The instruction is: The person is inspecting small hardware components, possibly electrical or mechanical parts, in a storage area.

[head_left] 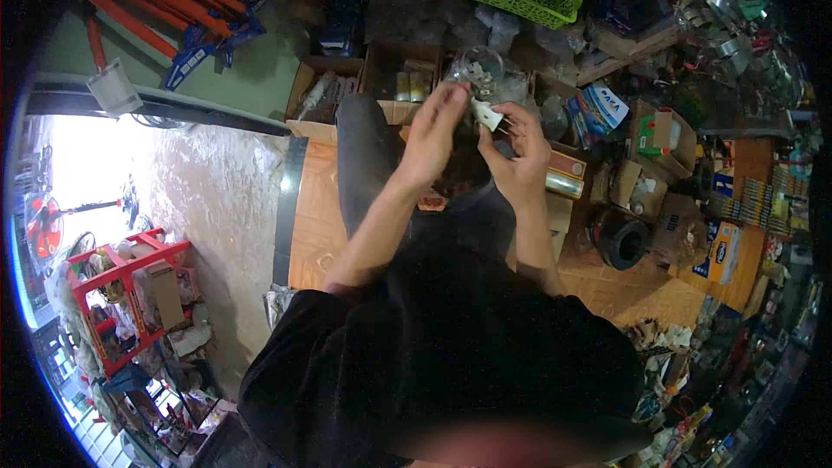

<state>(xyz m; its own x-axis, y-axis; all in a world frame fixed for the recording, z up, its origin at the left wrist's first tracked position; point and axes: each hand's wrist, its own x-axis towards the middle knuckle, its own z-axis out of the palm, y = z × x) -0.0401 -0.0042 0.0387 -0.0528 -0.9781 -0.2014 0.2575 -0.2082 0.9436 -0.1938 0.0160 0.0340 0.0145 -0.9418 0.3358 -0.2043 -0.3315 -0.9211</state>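
A white electrical plug (pixel 487 116) with metal pins is held between the fingertips of my right hand (pixel 520 146), its pins pointing to the right. Close by on the left is my left hand (pixel 437 127), blurred, its fingers bent near the plug's narrow end; whether they pinch something small cannot be made out. Just beyond both hands stands a clear round tub (pixel 482 68) with small white parts inside. The hands are above the lap, between the knees.
Open cardboard boxes (pixel 325 88) stand beyond the knees. Farther off lies a green plastic basket (pixel 552 3) with white pieces. On the right are a dark roll (pixel 621 240) and a blue and orange box (pixel 718 252). A red metal frame (pixel 127 266) stands at the left.
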